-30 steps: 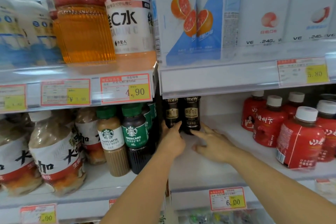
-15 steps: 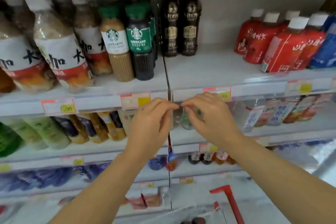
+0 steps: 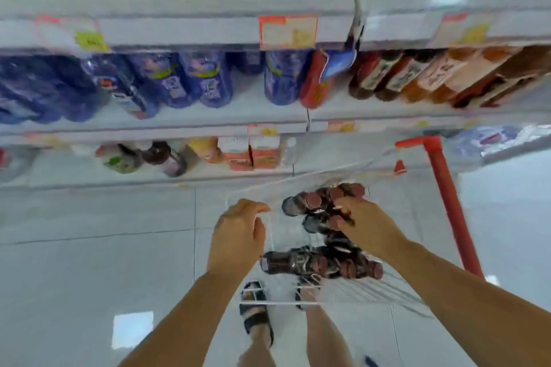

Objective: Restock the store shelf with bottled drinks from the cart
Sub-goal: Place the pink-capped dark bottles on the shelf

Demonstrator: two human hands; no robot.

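I look down into a white wire cart (image 3: 280, 303) that holds several dark bottled drinks with brownish-red caps, one cluster at the far end (image 3: 310, 201) and another lying at the near end (image 3: 316, 265). My right hand (image 3: 365, 225) reaches into the cart, its fingertips down on the caps of the far bottles; motion blur hides whether it grips one. Over the cart's left rim hovers my left hand (image 3: 238, 235), fingers loosely curled and holding nothing. The store shelf (image 3: 185, 29) rises beyond the cart.
The cart's red handle (image 3: 447, 202) runs along its right side. Lower shelves carry blue bottles (image 3: 185, 80), brown and orange bottles (image 3: 417, 77) and small cartons (image 3: 250, 152). My sandalled feet (image 3: 256, 313) stand on the pale tiled floor under the cart.
My view has swung down from the middle shelves to the cart. Both hands left the two dark bottles on the shelf and dropped to the cart, the right one onto the bottles.
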